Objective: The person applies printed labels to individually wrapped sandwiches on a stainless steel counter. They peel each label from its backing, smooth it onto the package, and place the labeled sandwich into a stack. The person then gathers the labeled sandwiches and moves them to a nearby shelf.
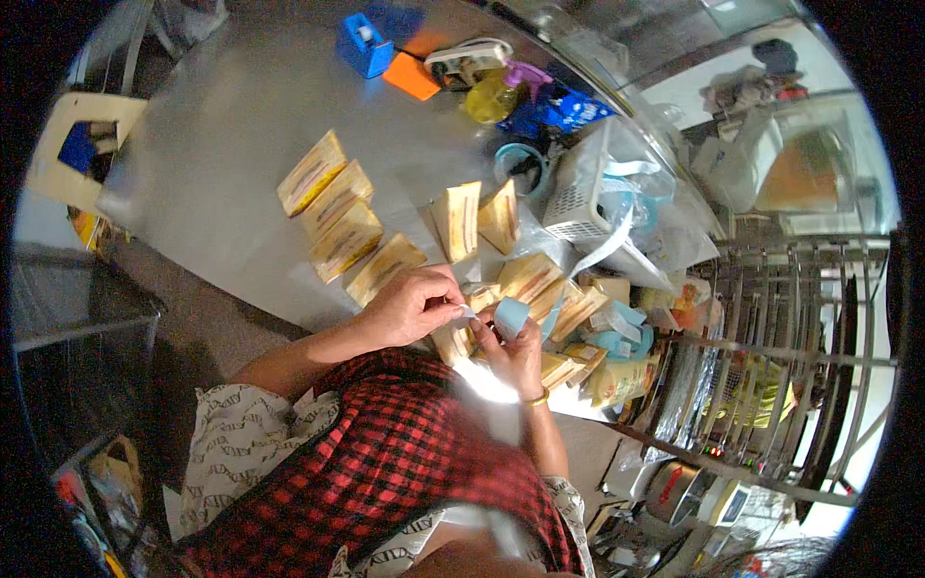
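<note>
My left hand [419, 307] pinches the edge of a small white sticker [467, 311] between thumb and finger. Close beside it, my right hand [513, 350], with a yellow bangle at the wrist, holds the light-blue backing strip [512, 318]; its fingers also meet the sticker. Below the hands lies a wrapped sandwich wedge [452, 343]. Several cut sandwich wedges [347, 242] stand in a slanting row left of my hands. Beyond the hands are two more wedges [461, 220], upright. To the right, further wedges [531, 278] are crowded together, partly hidden by the strip and my right hand.
On the metal table [238, 144] are a blue tape dispenser [366, 47], a white power strip [470, 54], a spray bottle [495, 97] and a light-blue cup [520, 167]. A white plastic basket [578, 199] with label strips stands right. Metal racks [759, 347] rise at the far right.
</note>
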`<control>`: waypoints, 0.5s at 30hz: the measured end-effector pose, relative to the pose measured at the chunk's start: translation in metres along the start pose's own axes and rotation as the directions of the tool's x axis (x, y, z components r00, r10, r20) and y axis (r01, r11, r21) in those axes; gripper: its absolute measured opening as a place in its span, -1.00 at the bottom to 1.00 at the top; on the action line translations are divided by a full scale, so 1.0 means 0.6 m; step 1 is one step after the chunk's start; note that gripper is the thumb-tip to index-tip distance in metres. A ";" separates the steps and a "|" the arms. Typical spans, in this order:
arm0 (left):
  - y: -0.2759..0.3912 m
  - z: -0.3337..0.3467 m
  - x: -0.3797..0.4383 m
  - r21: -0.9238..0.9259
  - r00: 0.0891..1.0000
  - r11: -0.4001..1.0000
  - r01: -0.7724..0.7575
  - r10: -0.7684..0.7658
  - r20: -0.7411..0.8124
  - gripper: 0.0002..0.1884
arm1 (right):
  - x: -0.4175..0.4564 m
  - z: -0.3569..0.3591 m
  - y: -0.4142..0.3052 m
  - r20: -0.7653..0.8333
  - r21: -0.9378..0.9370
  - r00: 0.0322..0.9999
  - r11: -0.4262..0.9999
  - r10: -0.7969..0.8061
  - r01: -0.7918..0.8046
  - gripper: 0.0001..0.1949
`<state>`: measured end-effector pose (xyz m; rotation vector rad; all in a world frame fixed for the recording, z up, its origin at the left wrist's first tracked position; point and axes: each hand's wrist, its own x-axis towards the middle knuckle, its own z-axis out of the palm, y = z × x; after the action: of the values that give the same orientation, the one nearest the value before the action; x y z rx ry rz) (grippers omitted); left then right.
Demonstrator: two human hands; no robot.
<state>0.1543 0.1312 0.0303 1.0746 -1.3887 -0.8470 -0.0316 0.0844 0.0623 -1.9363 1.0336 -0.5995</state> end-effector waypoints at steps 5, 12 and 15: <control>-0.047 0.008 -0.044 -0.129 0.966 0.981 0.147 -0.170 -0.195 -0.90 | -0.009 0.014 0.020 0.020 0.346 0.958 0.897 0.287 -0.276 -0.76; -0.120 0.051 -0.092 0.206 0.919 0.978 0.014 0.069 -0.388 -0.91 | -0.058 0.079 0.052 0.018 -0.522 1.000 0.853 0.001 0.008 -0.19; -0.132 0.063 -0.096 0.111 0.911 0.993 0.029 0.019 -0.413 -0.90 | -0.055 0.096 0.056 0.012 -0.641 1.000 0.768 0.004 0.005 -0.13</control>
<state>0.1248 0.1562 -0.0671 1.2633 -1.0835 -0.5047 -0.0233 0.1276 0.0024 -2.5250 1.3518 -0.2307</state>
